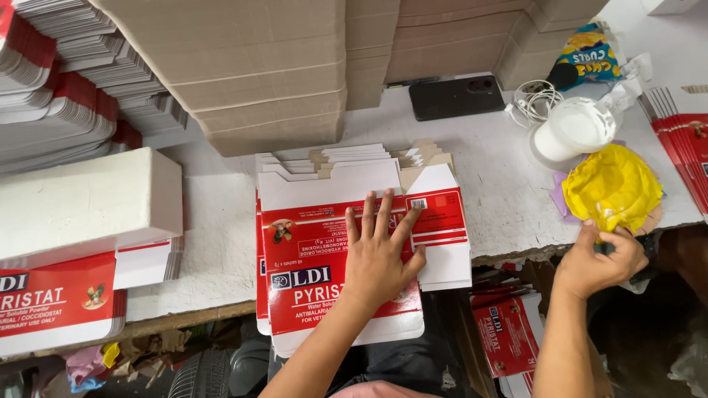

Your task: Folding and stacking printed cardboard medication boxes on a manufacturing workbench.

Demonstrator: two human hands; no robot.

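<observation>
Right now the left hand (380,254) lies flat, fingers spread, pressing on top of a stack of flat red-and-white cartons (346,250) at the front edge of the white table (509,191); it grips nothing. The stack sits mid-table, partly hanging over the edge toward the person. The right hand (601,258) is off to the right, fingers curled and pinched on the lower edge of a crumpled yellow bag (613,186).

Other stuff round about: behind the stack, a wall of brown cardboard sheets (265,66) blocks the back of the table. A black phone (457,96) lies just right of that, w/ a white cable (537,99) coiled beside it. A white round lid (575,129) sits just above the yellow bag, a snack packet (586,55) behind it. More red cartons (686,151) lie at the far right. On the left: a white box (88,203) resting on another carton stack (59,298), plus fanned piles (59,96) at top left. Below the table edge, loose red cartons (505,332) lie between the two arms.
</observation>
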